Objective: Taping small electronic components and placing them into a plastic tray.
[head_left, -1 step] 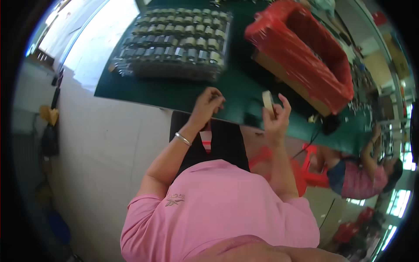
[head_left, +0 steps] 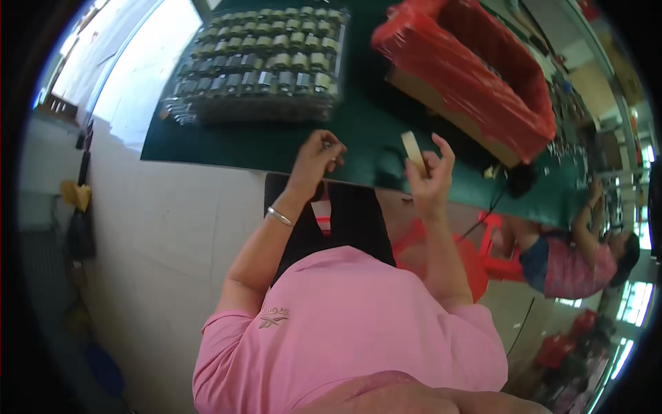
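Note:
My right hand (head_left: 431, 181) is raised over the near edge of the table, closed on a narrow cream roll of tape (head_left: 413, 150) held upright between thumb and fingers. My left hand (head_left: 316, 162), with a silver bangle on its wrist, hovers at the same edge. Its fingers are curled into a pinch; a small greyish bit shows at the fingertips, too small to name. Beyond it lies a stack of clear plastic trays (head_left: 258, 110), the top one filled with rows of small parts, some metallic grey and some wrapped in pale cream.
A carton lined with red plastic (head_left: 455, 76) stands at the right on the green tabletop (head_left: 227, 148). Beside it, a dark object with a cord (head_left: 520, 181) sits near the edge. Another person (head_left: 576, 265) sits at the far right near red stools (head_left: 493, 245).
The whole scene has shifted slightly left in view. The tape roll has turned in my right hand, showing more of its outer face. My left fingers remain pinched.

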`<state>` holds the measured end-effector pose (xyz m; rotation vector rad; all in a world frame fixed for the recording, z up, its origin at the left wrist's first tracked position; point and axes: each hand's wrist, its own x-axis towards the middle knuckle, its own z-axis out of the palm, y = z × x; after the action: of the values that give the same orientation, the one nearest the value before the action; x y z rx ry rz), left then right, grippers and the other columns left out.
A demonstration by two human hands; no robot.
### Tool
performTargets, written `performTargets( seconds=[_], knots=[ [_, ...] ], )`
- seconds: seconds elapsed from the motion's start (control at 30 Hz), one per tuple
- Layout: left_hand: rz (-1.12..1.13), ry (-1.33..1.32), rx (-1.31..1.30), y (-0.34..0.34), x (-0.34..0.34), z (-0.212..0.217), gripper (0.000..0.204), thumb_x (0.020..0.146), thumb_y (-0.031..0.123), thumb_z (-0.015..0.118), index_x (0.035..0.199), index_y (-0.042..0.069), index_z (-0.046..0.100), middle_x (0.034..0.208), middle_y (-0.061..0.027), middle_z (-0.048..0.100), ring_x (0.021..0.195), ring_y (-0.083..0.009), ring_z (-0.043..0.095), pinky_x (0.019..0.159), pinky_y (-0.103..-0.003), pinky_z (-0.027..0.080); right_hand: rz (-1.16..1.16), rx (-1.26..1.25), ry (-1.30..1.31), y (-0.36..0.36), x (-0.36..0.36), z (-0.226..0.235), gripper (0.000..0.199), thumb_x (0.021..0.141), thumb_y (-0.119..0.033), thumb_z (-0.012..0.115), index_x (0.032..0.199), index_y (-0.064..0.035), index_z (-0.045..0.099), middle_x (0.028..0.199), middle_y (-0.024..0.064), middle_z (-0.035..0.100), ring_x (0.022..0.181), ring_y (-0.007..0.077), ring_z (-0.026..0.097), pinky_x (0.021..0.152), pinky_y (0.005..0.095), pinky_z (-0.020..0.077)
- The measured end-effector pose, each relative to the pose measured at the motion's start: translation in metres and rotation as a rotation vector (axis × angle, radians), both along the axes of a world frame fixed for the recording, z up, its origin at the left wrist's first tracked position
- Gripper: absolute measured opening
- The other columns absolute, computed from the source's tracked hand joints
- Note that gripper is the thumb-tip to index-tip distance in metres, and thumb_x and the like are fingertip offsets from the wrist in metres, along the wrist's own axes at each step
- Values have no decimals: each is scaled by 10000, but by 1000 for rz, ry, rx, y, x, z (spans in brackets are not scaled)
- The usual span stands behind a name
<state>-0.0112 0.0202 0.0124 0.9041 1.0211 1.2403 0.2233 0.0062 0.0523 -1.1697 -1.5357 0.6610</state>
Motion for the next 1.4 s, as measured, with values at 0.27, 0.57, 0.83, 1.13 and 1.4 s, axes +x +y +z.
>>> performTargets(
  seconds=[0.27, 0.57, 0.83, 1.13, 1.4],
  knots=[
    [-121, 57, 25, -15, 52, 46, 165, 930, 102, 606, 1057, 17, 667, 871, -19, 620, 674, -47, 511, 561, -188, 390, 104, -80, 194, -25, 4, 0, 623, 811, 50, 661, 1352, -57, 371, 865, 82, 626, 737, 133, 605, 672, 249, 489],
    [-1, 578, 406, -25, 85, 51, 128, 844, 71, 700, 959, 17, 687, 847, -36, 608, 659, -95, 502, 591, -228, 404, 162, -10, 31, -39, 18, 5, 580, 801, 19, 678, 1315, -73, 425, 808, 135, 631, 691, 268, 654, 641, 307, 510],
    [214, 808, 843, -27, 96, 48, 107, 819, -19, 669, 839, 7, 567, 806, -121, 565, 676, -272, 584, 562, -326, 472, 114, -72, -1, -32, 17, 11, 517, 836, -79, 698, 1290, -75, 450, 785, 140, 629, 679, 288, 653, 598, 319, 498],
    [285, 884, 883, -32, 88, 52, 126, 812, -5, 694, 813, 13, 570, 803, -109, 574, 667, -259, 584, 547, -317, 465, 186, -87, 108, -20, 10, 10, 253, 874, -69, 663, 1118, -50, 601, 863, 138, 658, 771, 201, 665, 702, 282, 520],
    [280, 870, 811, -35, 75, 55, 107, 843, 25, 681, 907, 10, 596, 827, -95, 586, 659, -216, 568, 558, -291, 456, 228, -201, 204, -12, 2, 14, 85, 864, -47, 681, 916, 8, 643, 823, 63, 659, 760, 95, 611, 661, 238, 486]
  ],
)
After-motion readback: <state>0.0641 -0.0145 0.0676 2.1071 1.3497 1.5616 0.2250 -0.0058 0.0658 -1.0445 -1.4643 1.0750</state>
